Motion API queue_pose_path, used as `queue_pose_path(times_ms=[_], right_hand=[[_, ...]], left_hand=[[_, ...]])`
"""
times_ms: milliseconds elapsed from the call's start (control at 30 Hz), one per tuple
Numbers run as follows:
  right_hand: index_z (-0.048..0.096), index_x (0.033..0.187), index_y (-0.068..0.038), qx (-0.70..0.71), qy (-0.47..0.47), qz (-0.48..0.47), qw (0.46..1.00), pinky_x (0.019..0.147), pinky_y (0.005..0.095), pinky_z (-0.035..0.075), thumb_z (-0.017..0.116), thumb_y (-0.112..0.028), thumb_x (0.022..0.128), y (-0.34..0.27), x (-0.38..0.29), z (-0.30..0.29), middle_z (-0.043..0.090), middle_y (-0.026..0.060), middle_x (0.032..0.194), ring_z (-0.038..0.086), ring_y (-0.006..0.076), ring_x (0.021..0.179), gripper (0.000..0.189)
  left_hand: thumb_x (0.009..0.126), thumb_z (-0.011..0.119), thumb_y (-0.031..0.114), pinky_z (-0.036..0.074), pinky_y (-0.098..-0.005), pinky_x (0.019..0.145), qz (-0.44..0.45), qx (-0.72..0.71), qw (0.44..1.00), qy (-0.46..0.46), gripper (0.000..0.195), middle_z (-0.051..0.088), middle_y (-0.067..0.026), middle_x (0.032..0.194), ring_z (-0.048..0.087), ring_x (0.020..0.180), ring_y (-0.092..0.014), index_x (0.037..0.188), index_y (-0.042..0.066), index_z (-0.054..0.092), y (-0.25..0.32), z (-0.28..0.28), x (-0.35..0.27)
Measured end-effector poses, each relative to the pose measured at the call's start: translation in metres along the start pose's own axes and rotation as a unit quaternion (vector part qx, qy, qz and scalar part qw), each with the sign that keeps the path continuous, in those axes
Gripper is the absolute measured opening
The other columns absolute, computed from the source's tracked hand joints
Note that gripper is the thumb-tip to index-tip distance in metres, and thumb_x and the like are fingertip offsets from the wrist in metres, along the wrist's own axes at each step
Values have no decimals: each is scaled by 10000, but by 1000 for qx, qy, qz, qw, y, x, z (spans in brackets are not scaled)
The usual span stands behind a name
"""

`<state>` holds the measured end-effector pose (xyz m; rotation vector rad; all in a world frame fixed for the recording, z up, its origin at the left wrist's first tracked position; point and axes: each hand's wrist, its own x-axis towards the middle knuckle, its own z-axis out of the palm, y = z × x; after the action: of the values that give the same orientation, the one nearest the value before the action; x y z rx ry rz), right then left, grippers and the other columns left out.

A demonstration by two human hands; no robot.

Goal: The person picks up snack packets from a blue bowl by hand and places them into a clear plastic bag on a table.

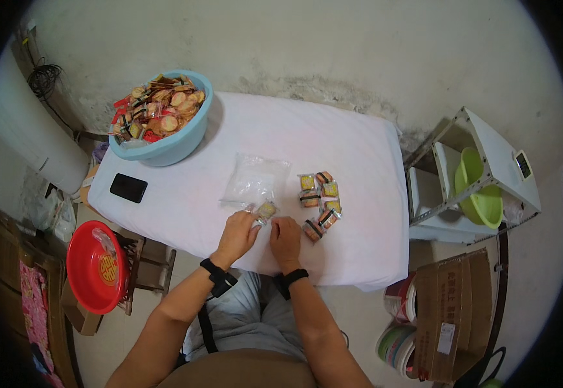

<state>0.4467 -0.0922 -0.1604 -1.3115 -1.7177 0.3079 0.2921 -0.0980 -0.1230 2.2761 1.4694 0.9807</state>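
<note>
My left hand [237, 236] is closed at the fingertips on the edge of a small wrapped snack [266, 210] in clear film. Close on its right, my right hand [286, 238] rests on the white cloth with curled fingers; whether it touches the snack or holds anything is hidden. Just beyond both hands lies a clear plastic bag [257, 178], flat on the cloth. To the right of my right hand, several individually wrapped snacks [309, 198] lie in a loose group, some with a dark band, some with a yellow face.
A light blue basin [175, 149] heaped with wrapped snacks stands at the back left of the cloth-covered table [359, 160]. A black phone [129, 188] lies near the left edge. Left of the table is a red basin [75, 262]; at right stand a metal shelf [504, 145] and a cardboard box [451, 315].
</note>
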Motion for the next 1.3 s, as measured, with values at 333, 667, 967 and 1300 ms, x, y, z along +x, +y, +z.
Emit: queue_pose_path(times_ms=[333,667,967,1300], right_hand=[[563,854,-61,28,25,1,999,696,422,423,592,-57,810,-3,2,-3,573,118,811,551,330,787,53],[556,826,-58,17,20,5,1000,704,420,434,590,-55,801,-1,1,1,586,126,822,561,334,796,43],[545,836,-54,38,24,1,999,703,424,430,573,-53,818,0,2,-1,585,129,824,556,343,794,33],[544,850,-59,28,28,-5,999,701,429,426,574,-40,812,-2,2,0,579,133,827,550,342,799,53]], left_hand=[[739,696,142,437,-448,745,-81,62,994,28,282,600,-180,853,546,843,-378,964,8,591,0,19,11],[812,620,140,463,-463,669,-225,-35,972,54,143,612,-199,762,579,773,-393,856,7,595,-5,17,23],[839,551,90,476,-463,740,-166,-27,985,44,119,620,-218,898,587,852,-409,899,5,609,-2,22,36],[814,574,85,475,-452,766,-35,27,998,-32,159,590,-181,938,568,878,-388,961,27,581,-13,12,35]])
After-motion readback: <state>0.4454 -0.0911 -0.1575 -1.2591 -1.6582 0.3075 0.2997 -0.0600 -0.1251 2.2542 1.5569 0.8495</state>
